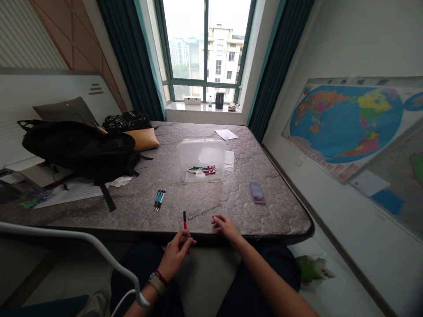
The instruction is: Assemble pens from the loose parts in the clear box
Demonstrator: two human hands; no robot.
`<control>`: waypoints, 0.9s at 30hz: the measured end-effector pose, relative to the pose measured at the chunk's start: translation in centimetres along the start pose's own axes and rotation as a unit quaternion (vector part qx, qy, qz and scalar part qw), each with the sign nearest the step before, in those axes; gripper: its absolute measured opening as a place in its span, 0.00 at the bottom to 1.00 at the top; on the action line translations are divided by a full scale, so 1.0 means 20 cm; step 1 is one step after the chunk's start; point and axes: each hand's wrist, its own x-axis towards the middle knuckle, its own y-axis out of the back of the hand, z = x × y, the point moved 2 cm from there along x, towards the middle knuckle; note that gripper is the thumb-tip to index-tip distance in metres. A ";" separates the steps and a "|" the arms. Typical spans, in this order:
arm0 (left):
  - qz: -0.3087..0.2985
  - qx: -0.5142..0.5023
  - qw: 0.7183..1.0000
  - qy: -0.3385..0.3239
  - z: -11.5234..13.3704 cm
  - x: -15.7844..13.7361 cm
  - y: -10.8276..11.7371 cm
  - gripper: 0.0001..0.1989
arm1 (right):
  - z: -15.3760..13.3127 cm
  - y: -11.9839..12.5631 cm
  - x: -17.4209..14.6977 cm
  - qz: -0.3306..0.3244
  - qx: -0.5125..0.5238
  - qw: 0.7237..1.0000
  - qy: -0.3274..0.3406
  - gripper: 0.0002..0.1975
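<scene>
The red-and-black pen (185, 220) is at the lower centre of the frame, its black end pointing up the picture. Left hand (176, 250): grip pinched, thumb and fingers around the pen's lower portion. Right hand (227, 227): grip relaxed, fingers slightly curled and parted, nothing visibly held, at the near edge of the mattress (280, 193). Handling: the pen is probably light, stiff and slightly slippery; take hold at mid-barrel. Three pens (159, 200) lie left of centre.
</scene>
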 end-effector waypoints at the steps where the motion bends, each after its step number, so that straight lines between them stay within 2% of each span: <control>1: 0.013 -0.003 1.000 0.001 -0.04 0.07 0.02 0.16 | -0.02 0.06 0.10 0.019 -0.040 0.999 0.008 0.20; 3: 0.040 -0.002 0.999 0.003 -0.10 0.23 0.06 0.15 | -0.07 0.18 0.33 0.074 -0.128 0.988 0.030 0.17; 5: 0.072 0.008 0.997 0.007 -0.15 0.39 0.11 0.15 | -0.15 0.27 0.57 0.135 -0.220 0.965 0.056 0.16; 7: 0.088 0.024 0.996 0.007 -0.20 0.53 0.14 0.15 | -0.23 0.34 0.80 0.198 -0.289 0.933 0.077 0.20; 10: 0.084 0.049 0.995 0.000 -0.27 0.68 0.14 0.14 | -0.32 0.39 1.13 0.270 -0.351 0.894 0.073 0.30; 13: 0.079 0.072 0.994 -0.010 -0.36 0.76 0.10 0.14 | -0.35 0.41 1.37 0.276 -0.387 0.877 0.065 0.34; 15: 0.095 0.094 0.991 -0.022 -0.44 0.77 0.07 0.12 | -0.34 0.42 1.48 0.253 -0.420 0.868 0.079 0.29; 18: 0.124 0.144 0.980 -0.052 -0.53 0.78 0.05 0.11 | -0.31 0.42 1.56 0.220 -0.477 0.844 0.105 0.16; 20: 0.144 0.172 0.973 -0.061 -0.57 0.77 0.04 0.11 | -0.28 0.42 1.55 0.215 -0.492 0.837 0.107 0.13; 23: 0.157 0.202 0.964 -0.076 -0.59 0.77 0.03 0.13 | -0.22 0.41 1.48 0.217 -0.495 0.834 0.106 0.12; 27: 0.159 0.234 0.954 -0.101 -0.59 0.76 0.02 0.14 | -0.16 0.40 1.28 0.217 -0.499 0.829 0.127 0.11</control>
